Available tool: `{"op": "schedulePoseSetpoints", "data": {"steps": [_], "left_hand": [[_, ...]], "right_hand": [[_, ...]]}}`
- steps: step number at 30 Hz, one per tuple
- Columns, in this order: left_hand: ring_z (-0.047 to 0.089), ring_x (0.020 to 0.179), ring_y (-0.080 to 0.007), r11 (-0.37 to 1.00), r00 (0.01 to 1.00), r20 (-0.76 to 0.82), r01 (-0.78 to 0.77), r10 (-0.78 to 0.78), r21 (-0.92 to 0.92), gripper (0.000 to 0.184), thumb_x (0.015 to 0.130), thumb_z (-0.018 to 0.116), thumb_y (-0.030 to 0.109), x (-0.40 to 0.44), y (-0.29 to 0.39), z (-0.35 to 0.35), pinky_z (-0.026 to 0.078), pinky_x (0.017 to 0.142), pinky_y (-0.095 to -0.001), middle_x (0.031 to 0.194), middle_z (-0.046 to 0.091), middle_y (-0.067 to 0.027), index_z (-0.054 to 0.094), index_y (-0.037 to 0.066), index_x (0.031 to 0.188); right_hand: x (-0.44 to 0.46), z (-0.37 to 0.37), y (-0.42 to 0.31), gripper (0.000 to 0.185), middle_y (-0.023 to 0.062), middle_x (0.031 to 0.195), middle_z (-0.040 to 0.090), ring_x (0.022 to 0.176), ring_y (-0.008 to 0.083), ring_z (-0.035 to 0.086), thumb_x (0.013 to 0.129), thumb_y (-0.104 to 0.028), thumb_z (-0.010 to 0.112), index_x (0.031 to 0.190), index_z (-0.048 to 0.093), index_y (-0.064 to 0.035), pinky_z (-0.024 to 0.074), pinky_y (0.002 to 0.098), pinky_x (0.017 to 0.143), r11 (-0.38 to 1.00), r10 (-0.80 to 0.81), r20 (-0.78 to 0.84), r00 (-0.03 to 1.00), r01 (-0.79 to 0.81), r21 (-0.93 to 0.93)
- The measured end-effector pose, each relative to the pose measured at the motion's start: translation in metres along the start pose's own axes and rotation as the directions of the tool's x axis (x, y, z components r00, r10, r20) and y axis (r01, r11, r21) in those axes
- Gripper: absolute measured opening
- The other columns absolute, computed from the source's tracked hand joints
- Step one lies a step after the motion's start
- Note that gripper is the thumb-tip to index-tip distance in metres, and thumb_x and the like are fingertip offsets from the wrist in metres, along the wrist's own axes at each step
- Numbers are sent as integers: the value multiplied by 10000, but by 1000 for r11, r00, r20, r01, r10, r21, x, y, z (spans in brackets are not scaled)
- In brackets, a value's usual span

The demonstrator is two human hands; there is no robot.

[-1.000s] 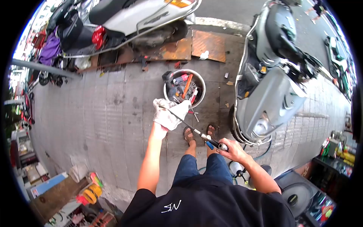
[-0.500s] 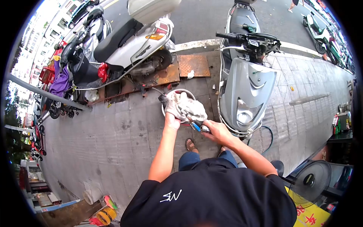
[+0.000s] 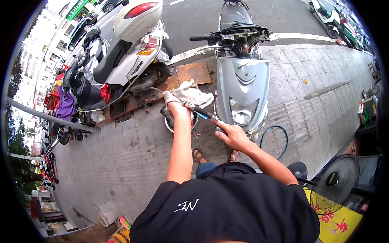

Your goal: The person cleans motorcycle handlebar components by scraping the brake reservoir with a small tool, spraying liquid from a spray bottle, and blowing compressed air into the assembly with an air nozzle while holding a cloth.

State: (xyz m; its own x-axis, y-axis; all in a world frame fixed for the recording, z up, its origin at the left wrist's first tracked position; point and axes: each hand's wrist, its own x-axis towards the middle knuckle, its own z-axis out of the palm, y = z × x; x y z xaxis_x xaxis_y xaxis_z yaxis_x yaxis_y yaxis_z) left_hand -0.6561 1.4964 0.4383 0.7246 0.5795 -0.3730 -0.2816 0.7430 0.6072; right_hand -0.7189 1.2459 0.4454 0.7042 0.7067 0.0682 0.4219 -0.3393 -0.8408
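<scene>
My left hand (image 3: pixel 174 104) is closed around a bunched white cloth (image 3: pixel 193 95), which hangs out to its right. From the cloth a black rod-shaped part (image 3: pixel 206 113) with metal ends and a blue strip slants down to my right hand (image 3: pixel 234 137). The fingers of my right hand are closed around the lower metal end of this part. How the left fingers meet its upper end is hidden by the cloth. Below my left hand stands a round white-rimmed container (image 3: pixel 168 128), partly covered by the forearm; its contents are hard to make out.
A grey scooter (image 3: pixel 243 87) with its handlebar area uncovered stands just ahead to the right. A white scooter (image 3: pixel 139 60) is at the left, near a rusty metal plate (image 3: pixel 193 73). A green hose (image 3: pixel 286 139) curves on the paving. A fan (image 3: pixel 334 182) stands at lower right.
The black part has come into fuller view, slanting between both hands. The cloth and left hand have risen away from the container. The camera view has shifted, moving the grey scooter leftward.
</scene>
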Motion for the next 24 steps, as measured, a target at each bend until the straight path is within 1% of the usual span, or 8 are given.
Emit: {"op": "schedulePoseSetpoints", "data": {"steps": [2, 6, 9, 11, 13, 15, 19, 24], "left_hand": [[616, 579, -258, 996, 994, -77, -79, 76, -36, 480, 933, 467, 614, 7, -9, 11, 509, 477, -371, 757, 641, -48, 581, 148, 951], [660, 733, -209, 993, 997, 18, -78, 76, 94, 505, 914, 447, 641, -27, 16, 42, 486, 432, -314, 937, 661, -35, 579, 155, 945], [644, 898, -265, 981, 980, 56, -193, 193, -18, 416, 935, 455, 522, -33, 20, 52, 566, 755, -453, 985, 648, -75, 598, 131, 951], [641, 861, -260, 954, 953, 46, -299, 298, 17, 381, 939, 485, 491, -7, 11, 38, 562, 755, -427, 961, 644, -70, 594, 126, 942], [641, 822, -256, 968, 962, 109, -246, 250, -50, 367, 947, 489, 479, -7, 10, 38, 562, 743, -420, 950, 646, -66, 586, 126, 929], [642, 830, -265, 980, 972, 125, -191, 197, -60, 402, 955, 462, 509, -4, 10, 39, 565, 751, -430, 954, 647, -68, 585, 126, 951], [651, 852, -290, 988, 985, 72, -152, 154, -26, 441, 970, 422, 531, -11, 12, 45, 573, 765, -441, 965, 649, -93, 585, 122, 976], [637, 697, -206, 974, 980, 8, -200, 200, 104, 421, 985, 451, 503, -12, 22, 42, 552, 585, -363, 856, 646, -49, 591, 111, 917]], "right_hand": [[0, -4, -3, 471, 223, 920, 656, 873, 387, 639, 957, -315, 593, 1391, 506, -153, 484, 442, 778, 998, -5, -38, 999, 8, 61], [-6, -24, -11, 446, 207, 770, 632, 752, 358, 642, 963, -357, 585, 1355, 531, -150, 479, 421, 716, 977, 147, -66, 987, -135, 165], [-8, -27, 2, 459, 192, 718, 601, 718, 332, 635, 963, -363, 586, 1378, 513, -181, 472, 412, 693, 979, 68, -192, 979, -28, 203], [-5, -36, -5, 449, 142, 811, 626, 716, 253, 599, 948, -287, 617, 1363, 534, -139, 474, 363, 709, 980, 135, -83, 987, -121, 160], [-2, -40, -12, 459, 143, 815, 629, 724, 255, 602, 947, -284, 617, 1377, 526, -149, 475, 361, 726, 970, 196, -9, 981, -193, 145], [0, -35, -8, 457, 137, 786, 605, 707, 251, 584, 953, -294, 607, 1382, 522, -161, 467, 360, 709, 990, 57, -129, 990, -40, 132], [9, -47, -24, 461, 126, 787, 591, 732, 216, 561, 959, -305, 608, 1383, 520, -150, 459, 347, 723, 970, 180, 60, 982, -188, 156], [23, -32, -22, 453, 83, 809, 572, 742, 161, 508, 967, -303, 610, 1372, 526, -120, 446, 309, 722, 959, 196, 48, 980, -201, 199]]}}
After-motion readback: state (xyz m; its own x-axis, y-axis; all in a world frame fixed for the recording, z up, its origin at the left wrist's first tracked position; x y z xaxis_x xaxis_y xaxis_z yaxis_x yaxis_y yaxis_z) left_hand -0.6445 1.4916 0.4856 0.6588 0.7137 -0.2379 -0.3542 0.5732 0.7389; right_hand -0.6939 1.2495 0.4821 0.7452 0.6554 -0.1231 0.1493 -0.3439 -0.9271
